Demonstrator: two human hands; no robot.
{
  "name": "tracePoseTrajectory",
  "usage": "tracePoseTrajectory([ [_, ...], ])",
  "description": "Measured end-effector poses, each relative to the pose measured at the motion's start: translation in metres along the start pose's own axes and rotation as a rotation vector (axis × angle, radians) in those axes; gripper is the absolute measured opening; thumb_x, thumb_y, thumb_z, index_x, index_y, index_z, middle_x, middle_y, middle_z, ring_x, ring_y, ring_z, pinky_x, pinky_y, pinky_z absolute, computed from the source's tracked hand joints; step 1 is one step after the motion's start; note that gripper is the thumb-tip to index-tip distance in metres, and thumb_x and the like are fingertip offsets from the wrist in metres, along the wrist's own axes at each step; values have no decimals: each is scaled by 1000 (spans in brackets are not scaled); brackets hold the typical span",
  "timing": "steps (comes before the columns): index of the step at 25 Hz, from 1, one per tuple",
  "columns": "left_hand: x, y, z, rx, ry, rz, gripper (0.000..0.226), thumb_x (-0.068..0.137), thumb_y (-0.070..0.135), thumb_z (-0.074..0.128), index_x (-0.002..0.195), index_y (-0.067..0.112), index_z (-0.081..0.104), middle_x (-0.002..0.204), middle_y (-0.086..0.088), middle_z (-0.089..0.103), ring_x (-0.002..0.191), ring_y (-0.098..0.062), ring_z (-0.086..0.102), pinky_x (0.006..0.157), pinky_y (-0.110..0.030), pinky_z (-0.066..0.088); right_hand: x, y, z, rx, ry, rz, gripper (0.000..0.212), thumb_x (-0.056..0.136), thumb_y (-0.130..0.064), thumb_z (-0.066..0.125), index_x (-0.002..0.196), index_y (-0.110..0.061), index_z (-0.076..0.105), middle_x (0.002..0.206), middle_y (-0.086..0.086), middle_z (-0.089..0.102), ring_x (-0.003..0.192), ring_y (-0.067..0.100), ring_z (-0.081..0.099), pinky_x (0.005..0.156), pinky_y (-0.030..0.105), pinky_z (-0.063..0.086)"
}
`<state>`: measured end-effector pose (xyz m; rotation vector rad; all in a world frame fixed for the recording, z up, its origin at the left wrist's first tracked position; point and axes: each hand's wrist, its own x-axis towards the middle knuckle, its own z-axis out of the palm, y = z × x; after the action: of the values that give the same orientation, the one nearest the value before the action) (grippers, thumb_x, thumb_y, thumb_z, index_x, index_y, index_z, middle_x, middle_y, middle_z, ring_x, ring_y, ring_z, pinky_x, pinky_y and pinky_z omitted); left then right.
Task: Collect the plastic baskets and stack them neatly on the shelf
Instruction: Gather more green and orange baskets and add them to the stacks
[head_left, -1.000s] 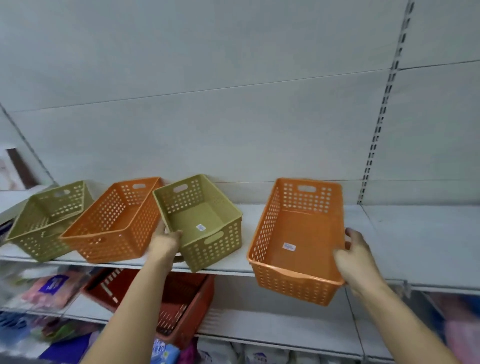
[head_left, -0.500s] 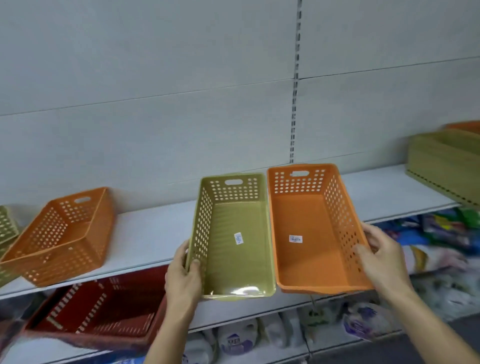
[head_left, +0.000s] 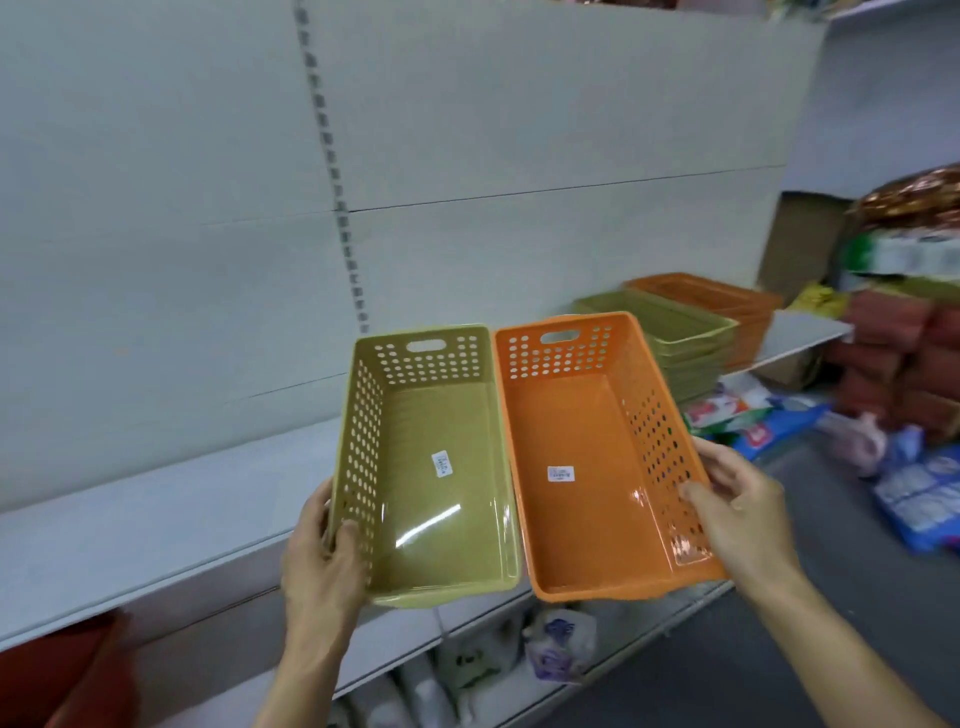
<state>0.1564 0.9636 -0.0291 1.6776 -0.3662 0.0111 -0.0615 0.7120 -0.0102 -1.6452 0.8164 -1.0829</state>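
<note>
My left hand (head_left: 324, 558) grips the left wall of a green perforated basket (head_left: 436, 499). My right hand (head_left: 737, 512) grips the right wall of an orange perforated basket (head_left: 582, 499). Both baskets are held side by side in the air, just in front of the white shelf (head_left: 130, 525), open sides toward me, each with a small white label inside. Farther right on the same shelf sits a stack of green baskets (head_left: 670, 332), with a stack of orange baskets (head_left: 727, 301) behind it.
A dark red basket (head_left: 57, 670) shows on the lower shelf at the bottom left. Packaged goods (head_left: 561, 644) fill the lower shelf below the baskets. More packets and bags (head_left: 904, 364) pile up at the right. A slotted upright (head_left: 332, 171) runs up the back panel.
I have carried both baskets to the right along the shelf. The loose baskets at the left have left the view, and the two stacks at the right have come into view.
</note>
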Motion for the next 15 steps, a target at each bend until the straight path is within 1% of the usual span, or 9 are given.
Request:
tracePoseTrajectory([
  [2,-16,12,52,-47,2,7,48,93,-5,47,119,34,59,105,12,70,92,-2,65,84,-34,49,25,8,-50,-13,15,-35,53,78,16,55,106,-27,67,91,-23,74,83,-4,68,67,9,51],
  [4,-27,27,107,-92,-13,22,47,94,-5,47,123,30,60,106,5,70,92,-12,66,84,-38,52,53,12,-98,-11,31,-59,56,77,17,55,100,-32,68,88,-28,73,81,-5,68,67,9,51],
  [5,-31,36,132,-112,-19,27,46,95,-5,46,126,26,60,107,2,70,91,-11,65,82,-37,53,68,13,-117,-2,40,-66,58,76,18,55,97,-35,68,85,-29,72,80,-6,68,68,9,51],
  [7,-33,59,176,-124,-24,50,46,95,-7,44,130,20,58,109,-2,67,89,-9,64,74,-29,50,99,12,-149,5,60,-81,60,75,19,55,93,-37,67,83,-28,73,80,-4,68,69,10,52],
  [8,-32,70,197,-117,-26,68,46,95,-7,44,130,19,58,109,-2,67,91,-11,64,74,-27,49,115,12,-164,5,68,-89,59,75,18,56,92,-37,68,84,-27,73,82,-1,68,70,12,53],
  [9,-27,78,216,-113,-25,86,46,95,-7,44,129,20,58,110,-2,67,94,-16,65,76,-28,50,129,13,-176,2,80,-90,57,76,17,57,92,-37,68,84,-24,74,83,1,69,69,14,54],
  [10,-22,86,233,-116,-25,103,46,94,-6,44,128,21,59,110,-2,68,98,-20,66,80,-32,52,142,13,-187,9,94,-87,56,76,15,57,91,-38,68,85,-20,74,82,2,69,68,17,56],
  [12,-8,98,268,-110,-21,109,45,94,-2,45,129,23,59,112,0,70,103,-23,67,90,-42,54,168,17,-204,40,123,-84,53,78,14,58,94,-35,68,91,-15,71,76,0,68,65,19,57],
  [15,15,116,319,-100,-3,108,45,96,4,45,131,30,56,113,4,70,103,-22,67,92,-51,55,209,28,-223,68,179,-95,49,81,15,56,112,-22,65,93,-9,68,67,-5,66,61,17,55],
])
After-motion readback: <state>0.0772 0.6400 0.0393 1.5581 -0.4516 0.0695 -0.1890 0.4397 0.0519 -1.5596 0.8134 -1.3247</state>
